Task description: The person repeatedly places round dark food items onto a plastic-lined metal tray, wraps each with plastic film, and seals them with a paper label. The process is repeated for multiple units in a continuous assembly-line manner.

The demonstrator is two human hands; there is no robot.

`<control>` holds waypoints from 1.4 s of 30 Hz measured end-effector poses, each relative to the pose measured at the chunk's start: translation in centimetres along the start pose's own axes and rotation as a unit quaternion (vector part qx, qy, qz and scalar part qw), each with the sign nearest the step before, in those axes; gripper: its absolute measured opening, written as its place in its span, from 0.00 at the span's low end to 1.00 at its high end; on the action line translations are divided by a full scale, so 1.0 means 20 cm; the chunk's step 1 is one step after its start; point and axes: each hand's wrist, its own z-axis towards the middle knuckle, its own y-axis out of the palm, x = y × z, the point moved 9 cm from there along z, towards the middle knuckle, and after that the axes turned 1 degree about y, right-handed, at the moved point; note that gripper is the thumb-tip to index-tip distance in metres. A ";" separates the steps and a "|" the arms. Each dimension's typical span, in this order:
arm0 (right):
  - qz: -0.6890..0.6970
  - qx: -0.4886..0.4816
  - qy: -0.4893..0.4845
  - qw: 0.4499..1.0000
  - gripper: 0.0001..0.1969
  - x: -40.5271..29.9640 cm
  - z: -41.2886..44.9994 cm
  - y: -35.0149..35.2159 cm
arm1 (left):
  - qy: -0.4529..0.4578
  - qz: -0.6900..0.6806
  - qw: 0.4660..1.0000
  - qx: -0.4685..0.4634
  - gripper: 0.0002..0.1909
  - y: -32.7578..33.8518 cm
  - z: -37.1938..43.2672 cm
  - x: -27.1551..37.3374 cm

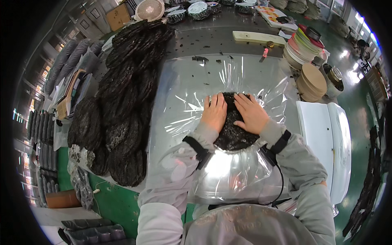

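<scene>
A round, dark cake of what looks like dried seaweed lies in front of me on a stack of clear plastic film sheets. My left hand rests palm down along the cake's left side, its fingers pointing away from me. On the upper right of the same cake lies my right hand, with its thumb spread inward. Both palms cover parts of the cake's rim. Around it the film is creased and shiny, and a pale edge shows under the cake at the near side.
A heap of similar dark cakes fills the left side. At right stand cardboard discs, stacked coloured rings and a white sheet stack. Wrapped round packs and a fan are at the back.
</scene>
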 end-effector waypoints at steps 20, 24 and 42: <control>0.223 -0.107 0.015 0.969 0.35 -0.40 -0.95 0.01 | 0.116 -0.607 0.781 0.087 0.17 -0.95 -0.42 0.22; 0.061 0.210 0.081 0.972 0.43 -0.10 -0.53 -0.34 | 0.250 -0.674 0.684 -0.125 0.20 -1.02 -0.73 0.61; 0.343 0.303 0.044 0.888 0.29 0.26 -0.22 -0.33 | 0.139 -0.327 0.832 -0.426 0.20 0.33 -0.03 0.23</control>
